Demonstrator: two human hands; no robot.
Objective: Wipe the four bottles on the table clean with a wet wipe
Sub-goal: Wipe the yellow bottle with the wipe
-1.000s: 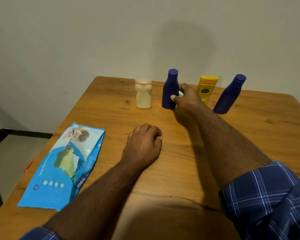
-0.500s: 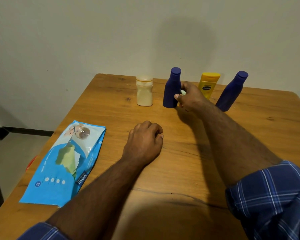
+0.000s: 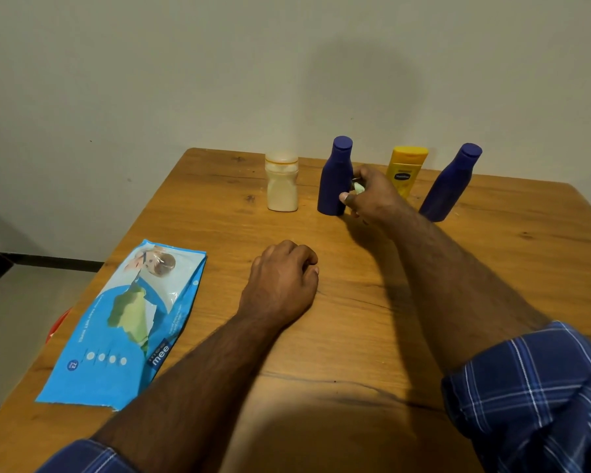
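Observation:
Four bottles stand in a row at the far side of the wooden table point(image 3: 492, 268): a cream bottle point(image 3: 282, 182), a blue bottle point(image 3: 333, 179), a yellow bottle point(image 3: 405, 169) and a second blue bottle point(image 3: 449, 184). My right hand point(image 3: 372, 196) is beside the first blue bottle on its right, thumb against its lower side, and holds a crumpled pale wet wipe point(image 3: 357, 187) in curled fingers. My left hand point(image 3: 282, 285) rests on the table as a loose fist, holding nothing.
A blue pack of wet wipes point(image 3: 123, 332) lies flat near the table's left edge. A plain wall stands right behind the bottles. Floor shows beyond the left edge, with something red point(image 3: 57, 327) below it.
My right hand has stayed by the first blue bottle, its thumb sliding slightly lower along the side. The left hand has not moved. The view shifted a little.

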